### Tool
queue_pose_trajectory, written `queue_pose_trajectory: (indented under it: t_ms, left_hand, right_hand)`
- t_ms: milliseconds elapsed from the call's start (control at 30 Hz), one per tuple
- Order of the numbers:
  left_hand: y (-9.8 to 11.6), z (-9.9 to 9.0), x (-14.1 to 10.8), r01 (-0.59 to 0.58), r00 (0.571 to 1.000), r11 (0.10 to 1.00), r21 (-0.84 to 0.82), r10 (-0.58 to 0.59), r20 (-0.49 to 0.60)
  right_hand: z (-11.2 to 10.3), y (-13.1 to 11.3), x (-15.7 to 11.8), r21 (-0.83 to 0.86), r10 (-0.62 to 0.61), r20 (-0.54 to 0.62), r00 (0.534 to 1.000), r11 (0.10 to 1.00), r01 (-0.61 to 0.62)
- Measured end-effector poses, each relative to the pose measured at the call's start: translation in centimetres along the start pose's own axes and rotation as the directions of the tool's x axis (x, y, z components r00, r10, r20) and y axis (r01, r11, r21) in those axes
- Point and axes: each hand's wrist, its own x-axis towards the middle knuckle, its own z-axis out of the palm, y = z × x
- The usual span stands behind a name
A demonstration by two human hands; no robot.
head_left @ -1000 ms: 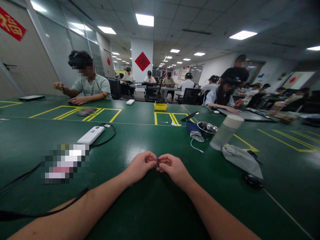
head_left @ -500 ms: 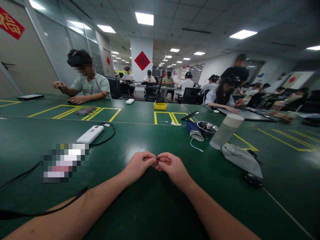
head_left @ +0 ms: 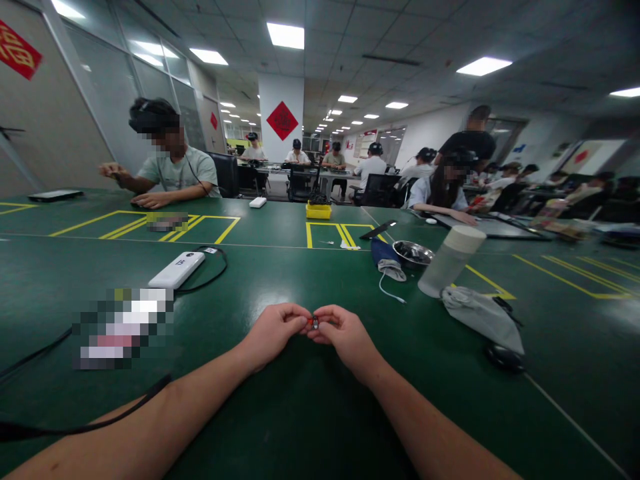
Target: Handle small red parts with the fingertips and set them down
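Both bare hands meet above the green tabletop [head_left: 280, 267], near the middle of the view. The left hand [head_left: 276, 335] is nearly closed: its thumb and forefinger pinch the red end of a small piece [head_left: 315, 323]. The right hand [head_left: 346, 337] is also nearly closed, with thumb and bent forefinger on the dark, shiny part of the same piece. The piece lies between the two sets of fingertips, which cover most of it, so its full shape cannot be told; nor can one tell whether it is one part or two. The other fingers of each hand are partly hidden behind the thumbs. Both forearms are cut off by the lower edge, and a black strap [head_left: 90, 427] crosses before the left one.

To the left, a white device [head_left: 176, 270] lies near a black cable [head_left: 225, 267]; just beside it, a flat object [head_left: 125, 327] is covered with coarse squares and cannot be recognised. To the right, a pale bottle [head_left: 453, 260] leans beside a grey pouch [head_left: 480, 320]. Behind the bottle is a metal bowl [head_left: 417, 263], whose dark contents are hard to make out. Farther away, a seated person [head_left: 180, 170] has the face blurred.
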Motion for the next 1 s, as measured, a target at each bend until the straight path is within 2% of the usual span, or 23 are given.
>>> queue_pose_trajectory:
  t_ms: [567, 800, 1000]
  left_hand:
    - [-0.01, 0.11, -0.02, 0.016, 1.0, 1.0, 0.018, -0.016, 0.02]
    - [-0.24, 0.13, -0.01, -0.02, 1.0, 0.999, 0.05, 0.02, 0.011]
    - [0.0, 0.05, -0.13, 0.012, 0.999, 1.0, 0.005, -0.012, 0.039]
  right_hand:
    - [-0.23, -0.19, -0.06, -0.048, -0.018, -0.013, 1.0, 0.999, 0.018]
    - [-0.16, -0.59, -0.23, -0.02, -0.007, -0.021, 1.0, 1.0, 0.007]
    - [-0.31, -0.45, -0.13, -0.026, 0.006, -0.005, 1.0, 1.0, -0.006]
